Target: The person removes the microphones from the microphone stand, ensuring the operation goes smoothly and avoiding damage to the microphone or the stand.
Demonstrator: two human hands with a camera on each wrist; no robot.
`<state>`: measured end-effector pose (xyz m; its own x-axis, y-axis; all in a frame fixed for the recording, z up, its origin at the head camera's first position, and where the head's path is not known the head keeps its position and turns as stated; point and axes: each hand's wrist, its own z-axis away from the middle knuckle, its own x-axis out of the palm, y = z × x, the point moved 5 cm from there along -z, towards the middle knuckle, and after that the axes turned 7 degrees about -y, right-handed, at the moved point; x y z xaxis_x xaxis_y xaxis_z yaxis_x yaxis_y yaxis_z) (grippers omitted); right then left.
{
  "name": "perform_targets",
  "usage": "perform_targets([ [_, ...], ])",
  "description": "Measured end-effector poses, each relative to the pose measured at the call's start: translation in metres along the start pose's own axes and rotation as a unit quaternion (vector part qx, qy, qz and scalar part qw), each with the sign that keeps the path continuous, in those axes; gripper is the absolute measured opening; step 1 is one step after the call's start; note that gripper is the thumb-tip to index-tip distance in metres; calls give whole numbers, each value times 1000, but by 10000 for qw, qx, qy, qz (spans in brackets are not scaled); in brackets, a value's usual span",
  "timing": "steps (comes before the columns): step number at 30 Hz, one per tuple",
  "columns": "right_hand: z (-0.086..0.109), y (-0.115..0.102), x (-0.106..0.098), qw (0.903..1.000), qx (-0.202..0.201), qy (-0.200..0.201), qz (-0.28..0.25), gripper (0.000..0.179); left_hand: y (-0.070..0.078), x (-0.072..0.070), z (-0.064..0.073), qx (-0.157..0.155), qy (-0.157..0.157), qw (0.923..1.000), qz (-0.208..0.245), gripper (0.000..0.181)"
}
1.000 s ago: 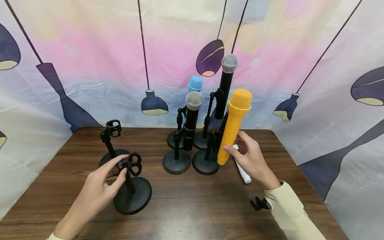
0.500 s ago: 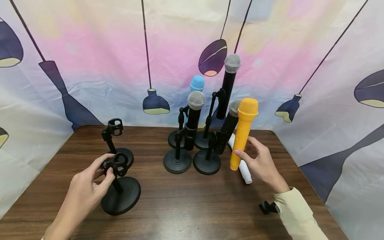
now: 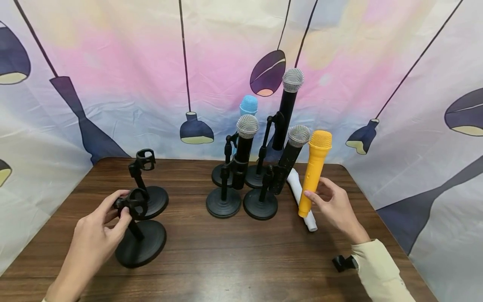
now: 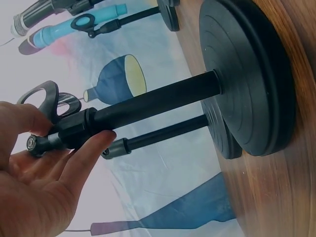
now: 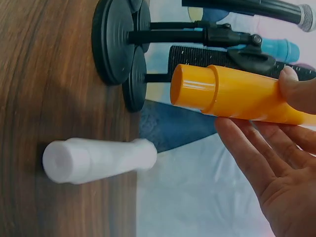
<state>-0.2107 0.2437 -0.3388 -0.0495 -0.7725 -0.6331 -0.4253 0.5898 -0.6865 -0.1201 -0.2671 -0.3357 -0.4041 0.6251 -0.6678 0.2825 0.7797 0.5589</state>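
Note:
My left hand [image 3: 96, 233] pinches the upper part of a black desk microphone stand [image 3: 142, 245], just below its ring-shaped clip. In the left wrist view its post [image 4: 158, 101] runs from my fingers to the round base, which is close to the tabletop; the clip holds nothing. Between thumb and fingers, my right hand [image 3: 336, 207] grips a yellow microphone [image 3: 316, 167] by its lower handle, head up and leaning slightly right. A white microphone [image 5: 98, 160] lies on the table behind it. A second stand with a vacant clip [image 3: 156, 201] stands behind the held stand.
Several stands hold microphones at the table's back middle: a silver-headed black one [image 3: 243, 155] in front, a speckled black one [image 3: 288, 161], a taller black one [image 3: 284, 113] and a blue one [image 3: 249, 105]. A printed cloth [image 3: 132, 84] hangs behind the wooden table [image 3: 234, 268].
My left hand has moved left with the stand, toward the table's left side. The yellow microphone has moved right and down in my right hand, uncovering the speckled black microphone.

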Motion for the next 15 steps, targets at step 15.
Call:
perform_targets([
  [15,-1,40,-6,9968,712,-263,257,53,-11,-3,-6,-88,171,9996,-199,40],
])
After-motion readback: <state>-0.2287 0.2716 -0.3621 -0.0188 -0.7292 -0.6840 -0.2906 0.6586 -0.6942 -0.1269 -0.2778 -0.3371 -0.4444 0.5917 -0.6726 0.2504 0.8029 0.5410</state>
